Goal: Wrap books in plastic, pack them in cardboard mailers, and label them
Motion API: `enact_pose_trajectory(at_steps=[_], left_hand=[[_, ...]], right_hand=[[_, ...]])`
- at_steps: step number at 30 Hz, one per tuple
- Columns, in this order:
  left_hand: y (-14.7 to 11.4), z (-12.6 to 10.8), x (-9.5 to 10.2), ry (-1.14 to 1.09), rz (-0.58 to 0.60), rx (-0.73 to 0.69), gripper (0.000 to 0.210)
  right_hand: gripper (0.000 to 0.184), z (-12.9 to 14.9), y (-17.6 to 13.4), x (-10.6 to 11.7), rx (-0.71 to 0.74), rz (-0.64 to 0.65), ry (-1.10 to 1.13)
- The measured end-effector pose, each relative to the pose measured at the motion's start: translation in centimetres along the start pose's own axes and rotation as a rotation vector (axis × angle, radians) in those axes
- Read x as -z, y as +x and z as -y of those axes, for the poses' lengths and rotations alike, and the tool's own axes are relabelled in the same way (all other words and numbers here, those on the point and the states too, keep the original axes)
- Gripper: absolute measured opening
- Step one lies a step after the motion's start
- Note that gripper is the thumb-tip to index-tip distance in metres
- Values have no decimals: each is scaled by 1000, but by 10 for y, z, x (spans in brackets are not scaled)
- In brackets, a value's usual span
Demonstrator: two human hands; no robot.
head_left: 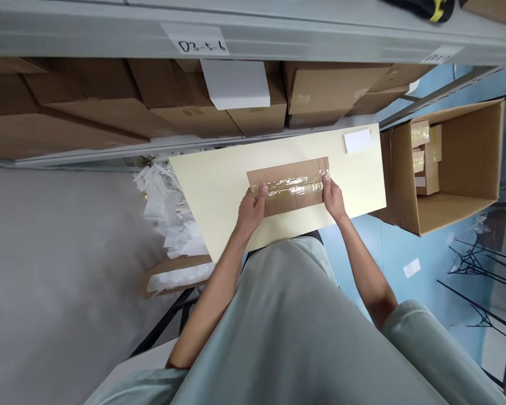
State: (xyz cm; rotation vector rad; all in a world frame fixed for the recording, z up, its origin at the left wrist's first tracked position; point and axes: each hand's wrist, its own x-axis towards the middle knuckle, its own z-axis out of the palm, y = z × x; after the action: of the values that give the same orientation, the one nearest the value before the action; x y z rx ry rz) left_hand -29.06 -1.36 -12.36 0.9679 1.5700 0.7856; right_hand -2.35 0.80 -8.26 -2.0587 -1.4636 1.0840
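Between my two hands is a flat brown cardboard box, with shiny clear tape running along its middle. My left hand grips its left end, the thumb lying on top over the tape. At the opposite end my right hand holds the box the same way, thumb on top near the corner. The fingers under the box are hidden. Beneath it lies a pale yellow board that serves as a tabletop. A small white card or stack of labels rests near the board's far right corner.
A large open carton on the right holds several small taped boxes. Beyond the board, a shelf carries brown cartons. Crumpled white paper fills a spot at the left. A white slip lies on the blue floor.
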Motion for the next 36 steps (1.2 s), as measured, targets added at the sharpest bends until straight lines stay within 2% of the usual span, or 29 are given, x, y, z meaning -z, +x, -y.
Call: enact_pose_trajectory(at_steps=[4, 9, 12, 16, 20, 25, 29, 32, 34, 36], left_hand=[[-14, 3, -3, -67, 25, -139, 71], [-26, 6, -17, -101, 41, -89, 82], [-26, 2, -28, -103, 6, -77, 90], [-30, 1, -38, -92, -10, -53, 89], [-37, 11, -43, -117, -16, -4, 81], [-37, 16, -54, -94, -117, 36, 80], [-30, 1, -66, -85, -217, 63, 81], [-29, -22, -69, -75, -290, 81, 81], [-32, -39, -69, -96, -285, 50, 86], [-37, -53, -71, -107, -248, -13, 96]], right_hand=[[86, 0, -19, 14, 31, -26, 45], [74, -16, -26, 46, 173, 13, 76], [72, -36, -20, 58, 161, 47, 98], [70, -59, -18, 60, 88, 74, 165], [67, -71, -18, 56, 70, 85, 260], [75, -76, -7, 53, 60, 131, 311], [87, -75, 13, 61, 58, 218, 306], [104, -70, 31, 78, 175, 317, 209], [120, -64, 43, 93, 266, 388, 158], [124, -59, 53, 106, 329, 408, 148]])
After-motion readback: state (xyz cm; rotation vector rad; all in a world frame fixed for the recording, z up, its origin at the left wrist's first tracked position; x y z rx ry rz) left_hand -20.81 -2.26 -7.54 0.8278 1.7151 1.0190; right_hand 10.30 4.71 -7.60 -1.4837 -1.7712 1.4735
